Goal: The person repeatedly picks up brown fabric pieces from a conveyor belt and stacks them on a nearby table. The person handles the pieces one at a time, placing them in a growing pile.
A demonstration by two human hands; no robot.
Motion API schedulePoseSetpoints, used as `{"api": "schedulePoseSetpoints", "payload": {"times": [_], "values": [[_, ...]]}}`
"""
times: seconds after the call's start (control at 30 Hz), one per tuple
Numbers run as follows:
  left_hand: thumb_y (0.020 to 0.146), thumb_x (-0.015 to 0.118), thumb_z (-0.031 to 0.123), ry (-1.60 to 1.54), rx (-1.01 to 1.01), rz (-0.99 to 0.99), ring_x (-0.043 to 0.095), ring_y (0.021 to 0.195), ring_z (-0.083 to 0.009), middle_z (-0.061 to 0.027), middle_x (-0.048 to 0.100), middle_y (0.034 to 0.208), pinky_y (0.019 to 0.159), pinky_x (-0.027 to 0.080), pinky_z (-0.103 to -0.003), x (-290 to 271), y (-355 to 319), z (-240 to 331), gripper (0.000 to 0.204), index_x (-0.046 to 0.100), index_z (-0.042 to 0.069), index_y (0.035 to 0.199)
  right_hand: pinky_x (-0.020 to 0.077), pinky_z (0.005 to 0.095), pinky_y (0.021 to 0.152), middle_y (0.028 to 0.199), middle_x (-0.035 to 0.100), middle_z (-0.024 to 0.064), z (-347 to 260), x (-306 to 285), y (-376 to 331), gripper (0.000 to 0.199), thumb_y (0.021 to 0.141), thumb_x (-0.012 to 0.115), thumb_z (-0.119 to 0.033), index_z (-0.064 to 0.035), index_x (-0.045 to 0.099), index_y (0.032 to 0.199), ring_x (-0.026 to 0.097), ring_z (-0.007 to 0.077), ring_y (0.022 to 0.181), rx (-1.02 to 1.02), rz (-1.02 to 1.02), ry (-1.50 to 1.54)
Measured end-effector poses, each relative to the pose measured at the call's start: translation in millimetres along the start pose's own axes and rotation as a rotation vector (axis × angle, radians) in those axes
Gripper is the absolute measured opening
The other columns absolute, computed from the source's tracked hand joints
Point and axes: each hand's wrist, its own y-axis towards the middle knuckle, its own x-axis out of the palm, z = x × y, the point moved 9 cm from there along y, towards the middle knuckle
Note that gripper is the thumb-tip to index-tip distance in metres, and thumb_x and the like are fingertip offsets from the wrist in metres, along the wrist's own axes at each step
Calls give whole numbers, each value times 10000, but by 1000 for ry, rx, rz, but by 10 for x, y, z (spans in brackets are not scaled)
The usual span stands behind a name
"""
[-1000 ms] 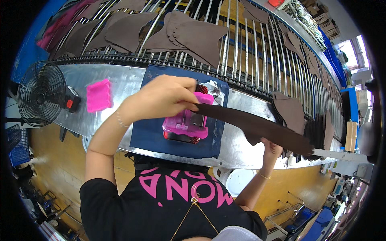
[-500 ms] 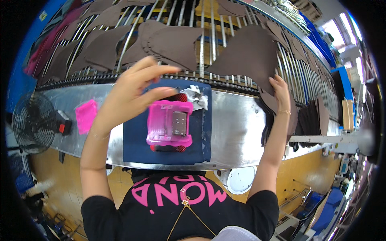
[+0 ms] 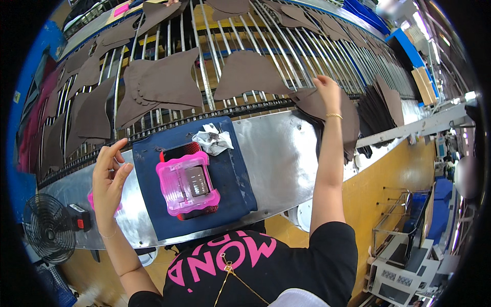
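Observation:
My left hand (image 3: 109, 179) is raised over the metal table's left part, fingers apart and holding nothing. To its right, a pink translucent plastic frame with a dark metal plate (image 3: 188, 182) sits on a red and black base, on a dark blue mat (image 3: 230, 197). Beside it lies a crumpled white tissue (image 3: 214, 140). My right hand (image 3: 329, 93) is at the upper edge of a stack of brown fabric pieces (image 3: 341, 123). Its fingers are curled together; what is between them, if anything, is hidden. A flat brown fabric piece (image 3: 251, 77) lies on the rollers to its left.
Beyond the table (image 3: 281, 163) runs a roller conveyor (image 3: 204, 71) carrying several brown pieces (image 3: 158, 87). A black fan (image 3: 49, 227) stands at left. More brown pieces (image 3: 379, 107) are stacked at right, near a pale metal bar (image 3: 414, 127). Another person's hand (image 3: 172, 2) shows at the far edge.
My right hand has let go of the brown piece, which now lies on the rollers, and is over the stack. My left hand has moved left, away from the pink frame. The view has turned.

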Motion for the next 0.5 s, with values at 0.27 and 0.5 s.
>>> {"api": "schedulePoseSetpoints", "payload": {"times": [0.27,0.5], "values": [[801,697,127,-16,83,-123,403,656,-63,6,424,816,532,333,-197,210,116,108,397,603,79,1184,498,460,658,790,643,262,1807,-934,-977,611,750,668,-551,59,655,766,635,418,766,156,20,-687],[831,685,265,88,301,-83,487,686,-140,-32,512,835,579,400,-261,95,9,212,419,590,137,1219,491,453,713,920,626,216,2224,-1199,-979,585,704,777,-379,50,535,1018,599,395,817,135,121,-762]]}}
